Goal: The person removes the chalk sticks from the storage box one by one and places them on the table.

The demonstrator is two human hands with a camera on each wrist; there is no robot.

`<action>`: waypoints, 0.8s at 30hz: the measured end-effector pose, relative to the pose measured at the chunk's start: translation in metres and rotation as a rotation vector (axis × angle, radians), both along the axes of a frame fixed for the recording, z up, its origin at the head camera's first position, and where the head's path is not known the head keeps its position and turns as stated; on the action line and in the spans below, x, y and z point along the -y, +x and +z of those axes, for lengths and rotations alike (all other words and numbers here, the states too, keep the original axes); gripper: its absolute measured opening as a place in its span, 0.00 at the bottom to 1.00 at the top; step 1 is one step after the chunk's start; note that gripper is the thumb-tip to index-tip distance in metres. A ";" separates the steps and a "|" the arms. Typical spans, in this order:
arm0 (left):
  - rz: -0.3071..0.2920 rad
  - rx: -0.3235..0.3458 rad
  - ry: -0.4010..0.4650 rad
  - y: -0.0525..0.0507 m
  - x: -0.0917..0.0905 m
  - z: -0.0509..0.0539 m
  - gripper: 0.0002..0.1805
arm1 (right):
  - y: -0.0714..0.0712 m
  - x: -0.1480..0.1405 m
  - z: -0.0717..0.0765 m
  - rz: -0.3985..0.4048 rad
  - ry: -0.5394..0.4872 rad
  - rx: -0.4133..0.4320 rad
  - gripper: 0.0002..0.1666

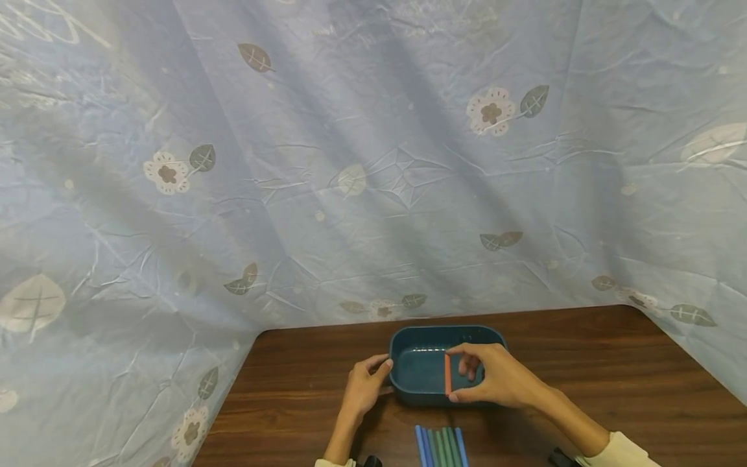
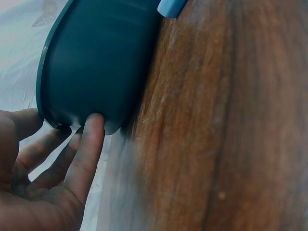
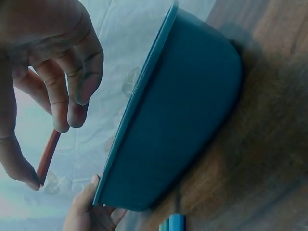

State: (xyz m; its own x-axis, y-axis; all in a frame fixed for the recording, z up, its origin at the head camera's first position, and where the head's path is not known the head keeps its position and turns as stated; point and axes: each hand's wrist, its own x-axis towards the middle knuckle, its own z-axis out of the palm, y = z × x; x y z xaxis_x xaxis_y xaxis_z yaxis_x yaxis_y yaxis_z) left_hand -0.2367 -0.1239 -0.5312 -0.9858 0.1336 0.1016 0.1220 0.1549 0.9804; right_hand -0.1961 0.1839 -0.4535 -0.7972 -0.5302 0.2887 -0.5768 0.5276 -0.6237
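Observation:
A dark teal plastic basin [image 1: 423, 398] with rounded corners stands on the wooden table. At its left end, my left hand [image 1: 363, 388] holds the rim; the left wrist view has the fingertips [image 2: 95, 122] against the outer wall. Over the basin's right half, my right hand [image 1: 502, 377] pinches a thin orange stick [image 1: 447, 375] end to end between thumb and forefinger. In the right wrist view this stick [image 3: 49, 156] is above the rim and apart from the basin. Its exact kind cannot be told.
In front of the basin, several blue and green sticks [image 1: 441, 447] lie side by side, cut off by the lower frame edge. Behind the brown table [image 1: 303, 363] hangs a pale blue sheet [image 1: 362, 246] with flowers and leaves. Dark objects [image 1: 561, 458] show near each wrist.

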 end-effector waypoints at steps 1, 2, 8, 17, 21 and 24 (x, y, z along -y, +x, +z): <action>0.000 0.001 0.001 0.000 0.000 0.000 0.22 | 0.002 -0.001 -0.001 0.001 -0.002 0.004 0.42; -0.002 0.001 0.002 0.000 0.000 0.000 0.22 | 0.004 -0.001 -0.001 0.003 -0.003 0.005 0.42; -0.004 0.010 0.007 0.000 0.000 0.000 0.23 | 0.016 -0.006 -0.005 0.026 -0.012 0.012 0.41; -0.003 0.006 0.002 0.002 0.001 0.001 0.23 | 0.030 -0.016 -0.013 0.058 -0.042 0.033 0.38; 0.000 0.008 0.003 0.002 0.000 0.001 0.22 | 0.034 -0.018 -0.022 0.093 -0.056 0.053 0.38; 0.001 0.007 0.003 0.002 0.000 0.001 0.22 | 0.037 -0.019 -0.028 0.117 -0.057 0.082 0.39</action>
State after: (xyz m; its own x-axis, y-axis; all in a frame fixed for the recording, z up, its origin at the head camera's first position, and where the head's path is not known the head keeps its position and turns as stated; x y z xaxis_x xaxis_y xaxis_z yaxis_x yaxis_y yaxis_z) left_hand -0.2343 -0.1237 -0.5299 -0.9866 0.1328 0.0952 0.1152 0.1523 0.9816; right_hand -0.1586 0.2026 -0.4811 -0.7533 -0.6051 0.2577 -0.5780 0.4223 -0.6983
